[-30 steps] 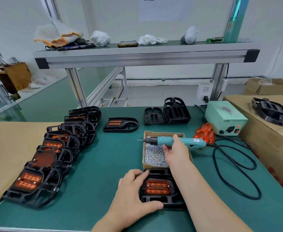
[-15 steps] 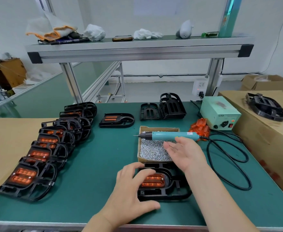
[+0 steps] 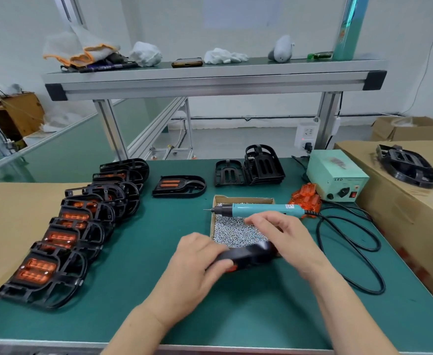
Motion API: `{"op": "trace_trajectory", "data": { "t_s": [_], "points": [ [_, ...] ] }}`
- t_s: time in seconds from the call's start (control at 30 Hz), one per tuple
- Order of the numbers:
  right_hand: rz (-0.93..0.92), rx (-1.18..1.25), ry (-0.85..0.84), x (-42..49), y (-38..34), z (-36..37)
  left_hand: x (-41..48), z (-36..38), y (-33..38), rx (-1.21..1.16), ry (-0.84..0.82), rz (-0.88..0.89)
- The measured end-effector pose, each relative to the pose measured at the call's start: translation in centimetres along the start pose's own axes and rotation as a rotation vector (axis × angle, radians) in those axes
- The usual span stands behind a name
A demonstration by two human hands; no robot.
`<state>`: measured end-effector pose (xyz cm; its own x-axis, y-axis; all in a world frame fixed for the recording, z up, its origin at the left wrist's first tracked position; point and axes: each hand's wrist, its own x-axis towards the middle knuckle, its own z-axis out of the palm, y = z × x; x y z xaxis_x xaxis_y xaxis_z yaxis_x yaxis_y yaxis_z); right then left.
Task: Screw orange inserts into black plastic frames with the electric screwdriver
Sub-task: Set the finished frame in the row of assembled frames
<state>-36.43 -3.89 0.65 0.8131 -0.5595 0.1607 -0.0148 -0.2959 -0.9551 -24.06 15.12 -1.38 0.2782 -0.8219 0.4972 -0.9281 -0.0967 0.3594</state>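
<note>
The grip of the left hand (image 3: 200,262) is closed over the left edge of one black plastic frame with an orange insert (image 3: 246,254), blurred and tilted above the green tabletop (image 3: 159,252). The right hand (image 3: 284,239) touches its right end, fingers bent; whether that grip clasps it I cannot tell. One teal electric screwdriver (image 3: 261,209) lies across one cardboard box of screws (image 3: 243,199). At least seven finished frames (image 3: 38,272) overlap in a row on the left

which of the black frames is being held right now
The black frame at front centre, before the screw box: the left hand grips it, tilted up. The others lie untouched, in the left row or at the back.
</note>
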Motion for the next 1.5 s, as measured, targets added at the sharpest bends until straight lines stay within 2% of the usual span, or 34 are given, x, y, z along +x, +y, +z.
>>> {"op": "trace_trajectory", "data": {
  "t_s": [0.2,0.27,0.5,0.6,0.73,0.83,0.9,1.07,1.17,1.27,1.5],
  "points": [
    [0.000,0.079,-0.106,0.6,0.7,-0.5,2.3,-2.3,-1.7,-0.032,0.143,-0.126],
    [0.003,0.109,-0.064,1.1,1.6,-0.2,2.9,-2.5,-2.3,-0.097,0.161,-0.200],
    [0.073,0.283,0.224,2.9,2.8,1.5,3.4,-0.8,-4.0,-0.462,0.490,-0.814],
    [0.106,0.422,0.279,3.7,2.6,2.1,2.8,0.3,-4.3,-0.620,0.450,-1.031],
    [0.136,0.447,0.291,4.6,2.7,3.1,2.8,1.9,-4.4,-0.900,0.281,-1.122],
    [0.150,0.419,0.267,5.1,3.3,3.7,3.5,2.4,-5.0,-0.959,0.297,-1.185],
    [0.100,0.313,0.294,5.1,3.8,3.9,4.3,2.1,-5.9,-0.920,0.367,-1.244],
    [-0.185,-0.248,0.410,4.5,5.5,4.5,7.0,0.4,-9.9,-0.913,0.491,-1.293],
    [-0.320,-0.430,0.425,4.3,5.9,5.2,9.1,-0.3,-12.8,-0.925,0.562,-1.314],
    [-0.450,-0.496,0.432,4.2,6.2,5.5,10.9,-0.3,-15.8,-0.917,0.600,-1.364],
    [-0.494,-0.463,0.421,4.3,6.4,5.5,11.7,1.2,-20.8,-0.842,0.554,-1.463]
  ]
}}
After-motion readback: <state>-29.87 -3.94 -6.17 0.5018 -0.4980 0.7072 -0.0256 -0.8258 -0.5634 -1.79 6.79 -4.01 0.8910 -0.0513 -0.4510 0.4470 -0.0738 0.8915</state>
